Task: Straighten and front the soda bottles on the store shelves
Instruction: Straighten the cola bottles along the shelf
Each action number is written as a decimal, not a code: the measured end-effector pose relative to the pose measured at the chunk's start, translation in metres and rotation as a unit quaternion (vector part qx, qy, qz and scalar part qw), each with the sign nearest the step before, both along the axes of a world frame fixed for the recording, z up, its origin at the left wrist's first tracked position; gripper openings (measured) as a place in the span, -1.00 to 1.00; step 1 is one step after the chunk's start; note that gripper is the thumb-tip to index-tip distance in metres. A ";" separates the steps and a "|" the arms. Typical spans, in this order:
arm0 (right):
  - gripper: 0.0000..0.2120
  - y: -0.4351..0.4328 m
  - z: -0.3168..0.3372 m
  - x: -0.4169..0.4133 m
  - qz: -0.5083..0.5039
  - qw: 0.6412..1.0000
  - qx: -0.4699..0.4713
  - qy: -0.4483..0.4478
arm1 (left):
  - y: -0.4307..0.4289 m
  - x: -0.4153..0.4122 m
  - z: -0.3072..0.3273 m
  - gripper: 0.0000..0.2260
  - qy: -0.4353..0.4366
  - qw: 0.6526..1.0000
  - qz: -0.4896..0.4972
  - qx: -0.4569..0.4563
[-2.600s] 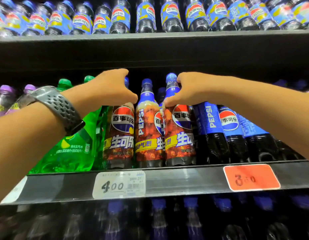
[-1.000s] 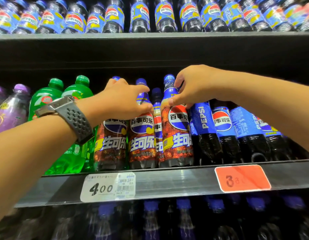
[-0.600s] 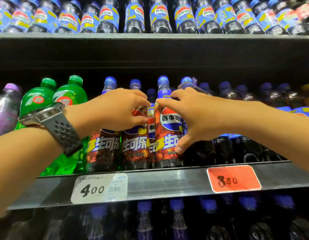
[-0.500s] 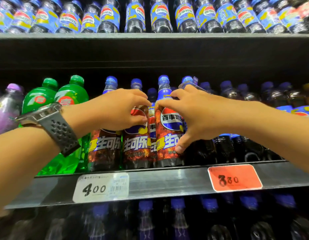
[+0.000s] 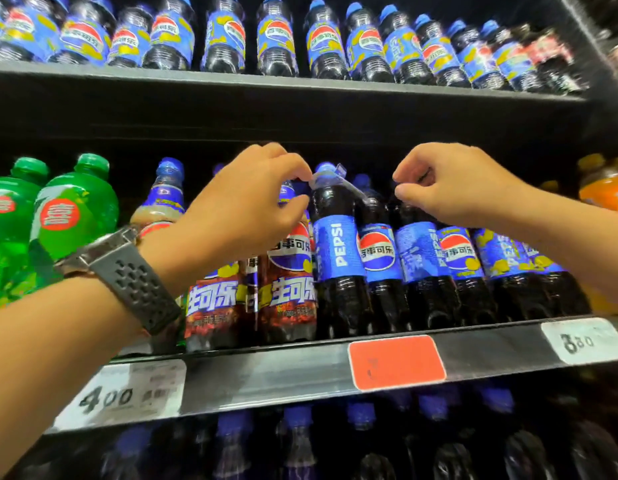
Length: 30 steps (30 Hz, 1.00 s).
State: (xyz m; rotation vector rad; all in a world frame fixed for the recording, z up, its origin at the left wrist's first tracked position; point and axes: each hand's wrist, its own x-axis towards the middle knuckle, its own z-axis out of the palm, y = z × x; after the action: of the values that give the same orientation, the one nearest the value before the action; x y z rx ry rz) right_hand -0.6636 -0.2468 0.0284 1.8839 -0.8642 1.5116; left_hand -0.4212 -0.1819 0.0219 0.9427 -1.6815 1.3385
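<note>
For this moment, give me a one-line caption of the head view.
Both hands, left hand and right hand, reach to the necks of blue-label cola bottles on the middle shelf.

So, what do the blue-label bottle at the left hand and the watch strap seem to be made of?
Blue-label bottle: probably clear glossy plastic, since highlights glint on its dark lower body; the label looks like thin printed film.
Watch strap: likely matte grey rubber or silicone, dull and perforated with rows of holes.
</note>
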 end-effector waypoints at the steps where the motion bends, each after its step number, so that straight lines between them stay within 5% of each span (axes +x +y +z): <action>1: -0.87 -0.003 0.000 -0.007 -0.012 1.000 0.006 0.008 | -0.003 -0.009 0.000 -0.72 0.000 1.000 0.008 0.007; 8: -0.82 -0.029 0.007 -0.030 -0.005 0.999 0.041 0.029 | -0.024 -0.053 0.010 -0.57 0.055 0.992 0.115 0.015; 15: -0.44 -0.046 0.015 0.000 0.014 0.998 0.022 0.058 | -0.044 -0.083 0.007 -0.21 0.099 0.941 0.325 -0.003; 18: -0.27 -0.046 0.020 0.010 -0.011 0.997 0.020 0.068 | -0.045 -0.081 0.008 -0.27 0.134 0.948 0.286 0.030; 23: -0.36 -0.043 0.032 0.021 -0.106 0.986 0.067 0.107 | -0.036 -0.065 0.015 -0.22 0.207 0.950 0.196 0.124; 30: -0.53 -0.037 0.049 0.031 -0.115 0.973 0.132 0.148 | -0.041 -0.062 0.026 -0.13 0.157 0.955 0.247 0.044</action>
State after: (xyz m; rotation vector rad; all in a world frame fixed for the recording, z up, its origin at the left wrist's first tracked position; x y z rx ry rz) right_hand -0.6327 -0.2833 0.0778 2.0451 -1.1390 0.9855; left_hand -0.4833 -0.2229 0.0479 1.6151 -1.3146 1.3379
